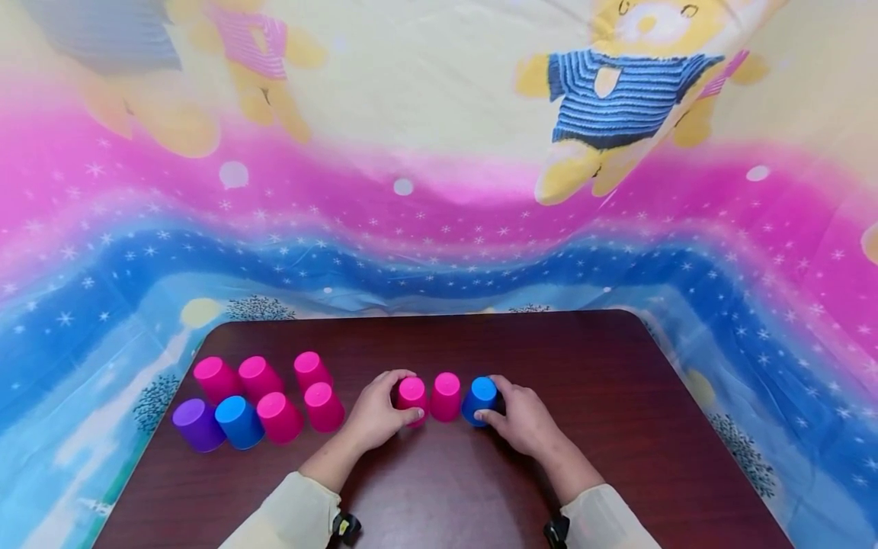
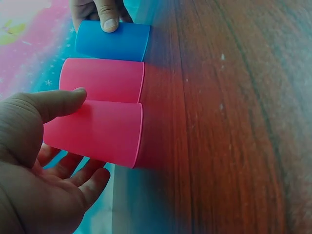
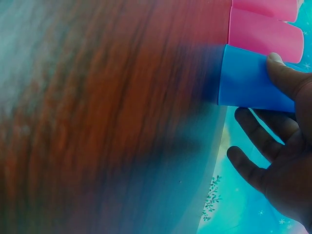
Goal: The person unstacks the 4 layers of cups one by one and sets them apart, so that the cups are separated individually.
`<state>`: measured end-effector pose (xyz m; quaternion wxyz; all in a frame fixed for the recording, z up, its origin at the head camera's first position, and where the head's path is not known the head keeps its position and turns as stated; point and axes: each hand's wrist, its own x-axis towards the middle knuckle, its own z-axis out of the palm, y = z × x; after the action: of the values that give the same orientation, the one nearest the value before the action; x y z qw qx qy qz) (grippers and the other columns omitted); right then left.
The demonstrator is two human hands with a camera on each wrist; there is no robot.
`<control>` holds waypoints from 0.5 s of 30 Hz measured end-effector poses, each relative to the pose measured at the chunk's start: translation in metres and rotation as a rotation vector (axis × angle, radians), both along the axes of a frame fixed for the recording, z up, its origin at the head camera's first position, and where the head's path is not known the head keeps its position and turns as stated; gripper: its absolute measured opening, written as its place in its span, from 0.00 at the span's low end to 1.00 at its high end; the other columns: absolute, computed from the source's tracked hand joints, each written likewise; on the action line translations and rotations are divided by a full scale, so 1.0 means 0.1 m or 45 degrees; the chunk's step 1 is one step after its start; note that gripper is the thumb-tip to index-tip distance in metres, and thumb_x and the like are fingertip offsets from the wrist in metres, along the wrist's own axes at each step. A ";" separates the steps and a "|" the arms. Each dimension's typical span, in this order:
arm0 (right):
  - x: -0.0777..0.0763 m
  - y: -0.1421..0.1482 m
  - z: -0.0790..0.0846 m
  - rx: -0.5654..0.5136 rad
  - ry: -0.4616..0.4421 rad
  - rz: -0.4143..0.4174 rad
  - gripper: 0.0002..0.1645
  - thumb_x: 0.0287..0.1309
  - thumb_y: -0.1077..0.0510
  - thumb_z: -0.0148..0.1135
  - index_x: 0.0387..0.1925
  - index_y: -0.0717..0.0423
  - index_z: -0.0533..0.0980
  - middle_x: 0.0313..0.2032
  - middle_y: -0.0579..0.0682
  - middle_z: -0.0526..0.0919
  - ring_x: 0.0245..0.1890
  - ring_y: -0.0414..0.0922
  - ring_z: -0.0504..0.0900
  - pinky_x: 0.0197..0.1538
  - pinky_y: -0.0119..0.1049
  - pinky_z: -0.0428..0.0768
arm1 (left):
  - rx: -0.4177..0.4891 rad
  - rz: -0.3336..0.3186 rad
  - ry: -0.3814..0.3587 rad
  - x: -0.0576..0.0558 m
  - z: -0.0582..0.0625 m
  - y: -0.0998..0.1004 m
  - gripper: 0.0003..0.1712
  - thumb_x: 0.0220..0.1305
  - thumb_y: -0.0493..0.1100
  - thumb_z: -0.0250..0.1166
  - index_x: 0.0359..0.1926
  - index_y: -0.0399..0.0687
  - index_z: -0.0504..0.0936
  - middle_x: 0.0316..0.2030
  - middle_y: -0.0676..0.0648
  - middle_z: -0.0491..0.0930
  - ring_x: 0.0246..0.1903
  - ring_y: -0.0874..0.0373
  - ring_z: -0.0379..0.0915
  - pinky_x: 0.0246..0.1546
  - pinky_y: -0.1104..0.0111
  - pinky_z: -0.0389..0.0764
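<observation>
Three upside-down cups stand in a row at mid-table. My left hand (image 1: 376,412) holds the pink cup (image 1: 412,400) at the left end, thumb on its near side. In the left wrist view, the fingers curve around the far side of that pink cup (image 2: 105,129). The second pink cup (image 1: 446,396) stands in the middle, with no hand on it. At the right end, my right hand (image 1: 527,419) grips a blue cup (image 1: 479,401) between thumb and fingers. The right wrist view shows the thumb on the blue cup (image 3: 251,80) and two fingers held away from it.
On the table's left stand more upside-down cups: a purple cup (image 1: 198,425), a blue cup (image 1: 239,422) and several pink ones, such as the pink cup (image 1: 279,417). The dark wooden table (image 1: 652,427) ends at a patterned cloth backdrop (image 1: 446,244).
</observation>
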<state>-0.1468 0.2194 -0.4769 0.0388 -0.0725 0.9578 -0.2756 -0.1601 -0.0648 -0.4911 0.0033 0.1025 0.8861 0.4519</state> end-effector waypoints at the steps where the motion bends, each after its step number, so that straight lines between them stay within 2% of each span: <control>1: 0.00 0.00 0.00 0.002 0.003 0.001 0.42 0.59 0.46 0.76 0.71 0.51 0.70 0.58 0.54 0.84 0.58 0.56 0.83 0.61 0.58 0.80 | -0.001 0.001 0.002 0.00 0.00 0.00 0.36 0.49 0.47 0.83 0.60 0.55 0.80 0.51 0.51 0.80 0.50 0.54 0.79 0.50 0.57 0.82; 5: 0.00 0.00 0.00 0.004 0.014 0.005 0.42 0.59 0.46 0.76 0.71 0.51 0.70 0.57 0.54 0.84 0.57 0.56 0.83 0.60 0.58 0.81 | -0.002 -0.001 0.002 0.02 0.03 -0.01 0.35 0.50 0.47 0.83 0.60 0.55 0.80 0.51 0.51 0.81 0.50 0.53 0.79 0.50 0.56 0.82; 15: 0.01 0.01 0.00 0.000 -0.005 -0.006 0.42 0.60 0.45 0.76 0.71 0.50 0.70 0.58 0.54 0.84 0.58 0.56 0.83 0.60 0.58 0.81 | 0.015 -0.001 -0.023 0.09 0.18 -0.01 0.37 0.48 0.48 0.84 0.60 0.58 0.80 0.53 0.53 0.80 0.51 0.54 0.78 0.49 0.57 0.83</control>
<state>-0.1461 0.2203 -0.4771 0.0402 -0.0696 0.9579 -0.2757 -0.1507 -0.0655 -0.4736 0.0109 0.0988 0.8834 0.4579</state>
